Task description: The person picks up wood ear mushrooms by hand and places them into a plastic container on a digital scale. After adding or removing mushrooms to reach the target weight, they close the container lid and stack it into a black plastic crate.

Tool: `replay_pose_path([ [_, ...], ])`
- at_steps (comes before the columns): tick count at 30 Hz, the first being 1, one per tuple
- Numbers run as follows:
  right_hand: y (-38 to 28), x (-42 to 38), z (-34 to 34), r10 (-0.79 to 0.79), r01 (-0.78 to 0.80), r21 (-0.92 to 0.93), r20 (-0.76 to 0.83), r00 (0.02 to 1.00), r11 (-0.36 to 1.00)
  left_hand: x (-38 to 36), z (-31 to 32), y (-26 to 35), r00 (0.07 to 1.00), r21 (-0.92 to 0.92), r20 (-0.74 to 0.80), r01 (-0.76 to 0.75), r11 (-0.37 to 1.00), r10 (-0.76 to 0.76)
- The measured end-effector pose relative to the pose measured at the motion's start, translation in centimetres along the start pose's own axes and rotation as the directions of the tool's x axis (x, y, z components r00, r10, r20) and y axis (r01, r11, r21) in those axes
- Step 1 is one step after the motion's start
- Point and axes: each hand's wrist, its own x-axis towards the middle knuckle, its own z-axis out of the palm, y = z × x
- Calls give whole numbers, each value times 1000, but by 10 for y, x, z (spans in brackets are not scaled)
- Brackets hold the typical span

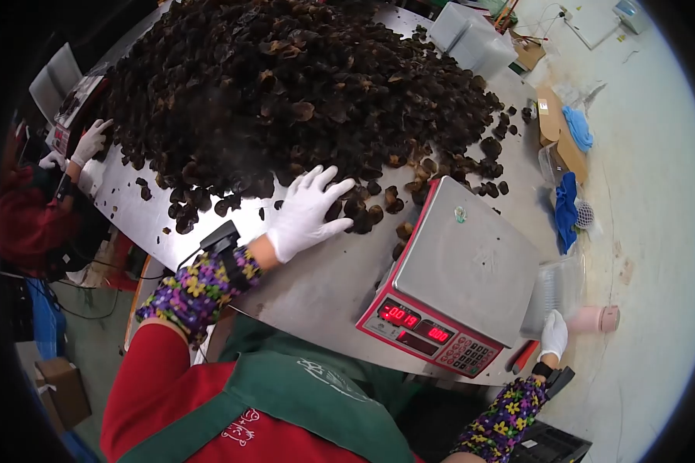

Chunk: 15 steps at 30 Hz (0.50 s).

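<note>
My left hand [309,212], in a white glove, lies with fingers spread at the near edge of a large heap of dark brown, dried mushroom-like pieces [286,100]. Loose pieces lie around its fingertips. To the right of that hand stands a red digital scale [471,255] with a bare metal plate and lit red digits. My right hand [554,336], also gloved in white, is beyond the scale's right side, its fingers closed at the lower edge of a stack of clear plastic containers [560,289].
A pink cylindrical bottle [597,319] is right of my right hand. Blue cloths [566,212] and an open cardboard box [557,131] line the metal table's [324,285] right edge. Clear containers [475,38] stand at the back. Another person's gloved hand [91,143] is at left.
</note>
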Motion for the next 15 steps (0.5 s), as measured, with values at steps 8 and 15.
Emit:
replay_pose_path([
  [8, -29, -23, -11, -80, 73, 254, 16, 997, 964, -26, 20, 29, 969, -89, 190, -142, 986, 157],
  [15, -23, -16, 2, -132, 144, 258, -64, 989, 955, -55, -31, 42, 961, -115, 200, -169, 979, 189],
])
